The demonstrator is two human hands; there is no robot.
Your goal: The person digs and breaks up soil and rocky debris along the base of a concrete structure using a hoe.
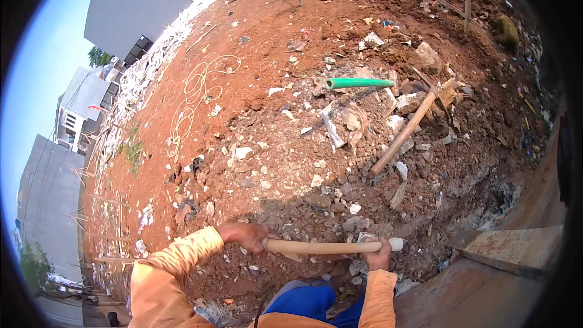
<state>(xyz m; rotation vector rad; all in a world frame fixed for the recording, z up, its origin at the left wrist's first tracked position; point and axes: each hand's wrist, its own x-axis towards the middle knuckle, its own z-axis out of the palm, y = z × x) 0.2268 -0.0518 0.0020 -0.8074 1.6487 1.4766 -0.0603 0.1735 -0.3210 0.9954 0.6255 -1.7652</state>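
Observation:
Both my hands hold a pale wooden tool handle (322, 247) level across my front, low over the rubble. My left hand (248, 237) is closed round its left end, and my right hand (379, 256) grips it near the whitish right end. No tool head shows on this handle. Ahead to the right, a pickaxe (405, 133) rests among stones, its wooden handle slanting toward me and its metal head at the far end. A green pipe piece (358, 83) lies beyond, left of the pickaxe head.
Broken stones and red soil (267, 164) cover the uneven ground. Left of centre lies a loosely coiled pale cord (197, 88). A rusty metal edge (510, 249) stands close at right. Wooden stakes (467, 0) rise at the far right; grey buildings (133, 12) stand far left.

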